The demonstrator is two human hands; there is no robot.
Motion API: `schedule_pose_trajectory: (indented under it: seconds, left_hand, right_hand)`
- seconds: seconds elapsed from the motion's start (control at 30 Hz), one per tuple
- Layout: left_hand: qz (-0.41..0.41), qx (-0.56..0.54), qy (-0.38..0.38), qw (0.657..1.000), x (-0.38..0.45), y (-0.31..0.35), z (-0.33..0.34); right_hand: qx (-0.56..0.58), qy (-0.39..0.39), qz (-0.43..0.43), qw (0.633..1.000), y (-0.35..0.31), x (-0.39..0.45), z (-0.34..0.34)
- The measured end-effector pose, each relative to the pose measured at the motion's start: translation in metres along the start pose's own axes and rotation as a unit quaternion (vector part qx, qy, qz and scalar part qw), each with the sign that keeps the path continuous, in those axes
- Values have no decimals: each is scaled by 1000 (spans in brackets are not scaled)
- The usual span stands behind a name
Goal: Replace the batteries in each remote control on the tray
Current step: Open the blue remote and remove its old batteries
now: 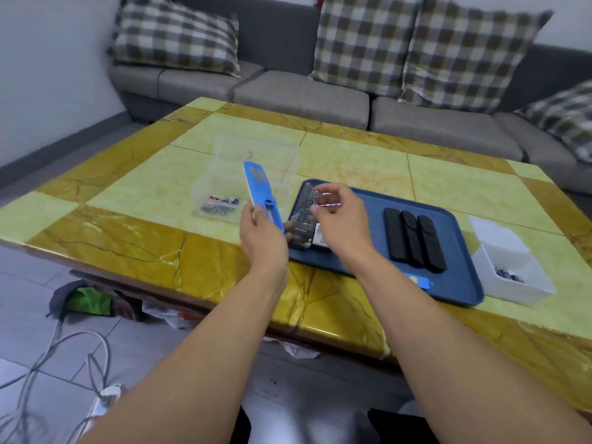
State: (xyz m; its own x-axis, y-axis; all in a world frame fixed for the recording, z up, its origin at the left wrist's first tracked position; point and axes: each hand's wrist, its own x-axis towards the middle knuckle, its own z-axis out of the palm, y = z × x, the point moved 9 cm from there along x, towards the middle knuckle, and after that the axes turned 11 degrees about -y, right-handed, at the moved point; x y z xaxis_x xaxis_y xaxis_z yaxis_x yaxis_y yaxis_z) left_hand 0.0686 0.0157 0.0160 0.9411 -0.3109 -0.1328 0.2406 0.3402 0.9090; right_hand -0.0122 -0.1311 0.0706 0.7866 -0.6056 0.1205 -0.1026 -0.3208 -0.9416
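Grey sofa (307,94), checked cushions (179,33), white cables (64,363) on tiled floor (25,315)

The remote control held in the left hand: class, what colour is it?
Bright blue. The remote control shows best in the head view, gripped by the left hand.

My left hand (261,229) grips a long bright-blue plastic remote (261,195), tilted up above the bench (134,225). My right hand (339,219) pinches two small batteries (323,200) over the dark-blue plastic tray (458,277). Three slim black remotes (413,238) lie side by side on it.
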Motion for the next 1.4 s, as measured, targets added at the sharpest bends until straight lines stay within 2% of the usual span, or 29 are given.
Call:
schedule_pose_trajectory:
  seconds: [0.07, 0.13, 0.27, 0.43, 0.6, 0.73, 0.83, 0.97, 1.13, 1.23, 1.3, 1.4]
  left_hand:
    - [31, 31, 45, 998, 6, 13, -21]
    - [48, 48, 72, 995, 13, 21, -37]
    - [40, 43, 96, 994, 23, 23, -59]
    - [-13, -20, 140, 990, 35, 12, -81]
    - [-27, -47, 141, 988, 32, 11, -75]
    - [-37, -53, 127, 990, 27, 11, -67]
    - [-57, -34, 90, 994, 21, 6, -53]
    - [-102, 25, -34, 994, 6, -14, -9]
    - [-107, 96, -156, 977, -27, -28, 43]
    - [-118, 156, -221, 956, -47, -42, 65]
    - [-109, 249, -229, 935, -52, -48, 69]
    - [-79, 393, -243, 883, -56, -52, 74]
  right_hand:
    - [0, -47, 11, 999, -10, 22, 32]
    - [-52, -80, 5, 995, -20, 44, 64]
    - [-178, -85, -10, 980, -35, 79, 106]
    - [-276, -139, 90, 947, -14, 108, 143]
    - [-292, -159, 135, 934, -1, 115, 150]
    - [-240, -115, 114, 957, -5, 114, 132]
    - [-212, -78, 78, 971, -14, 102, 102]
    - [-188, -21, 46, 981, -21, 75, 44]
    - [-220, 33, 45, 974, -8, 32, -36]
    - [-248, 62, 57, 965, 9, -2, -79]
    - [-275, 57, 69, 957, 22, -20, -96]
    - [-301, 23, 102, 948, 39, -39, -110]
